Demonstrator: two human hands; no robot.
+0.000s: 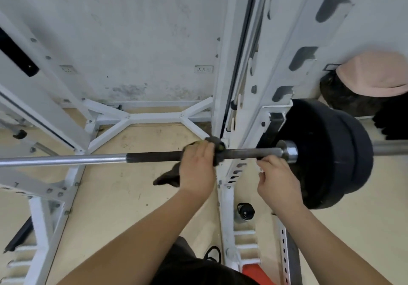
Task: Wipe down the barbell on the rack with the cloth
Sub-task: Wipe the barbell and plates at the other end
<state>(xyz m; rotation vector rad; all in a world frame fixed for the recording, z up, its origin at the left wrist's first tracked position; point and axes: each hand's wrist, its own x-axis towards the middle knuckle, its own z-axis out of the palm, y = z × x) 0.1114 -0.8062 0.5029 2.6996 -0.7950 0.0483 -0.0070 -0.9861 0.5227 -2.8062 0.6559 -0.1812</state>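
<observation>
The barbell (pixel 154 156) lies level across the white rack (pixel 240 99), running from the left edge of the view to the right. Its left stretch is bright metal, the middle part is dark, and on the right it carries black weight plates (pixel 331 152) just beyond the rack upright.

The left hand (pixel 196 165) is clamped over the dark part of the bar, just left of the upright, with the dark cloth (pixel 171 177) held against the bar under the palm. One end of the cloth bunches on the far side of the fingers, and a loose corner hangs down on the near side, below the bar.

The right hand (pixel 276 181) is on the other side of the upright, near the plates, well apart from the left hand. Its fingertips (pixel 265 162) curl up to the underside of the bar, loosely closed around it; how firmly it grips cannot be told.

On the pale floor (pixel 114 200) below, just beside the foot of the rack, stands a bottle with a black cap (pixel 245 212). A pink cap (pixel 373 75) hangs at the far right.
</observation>
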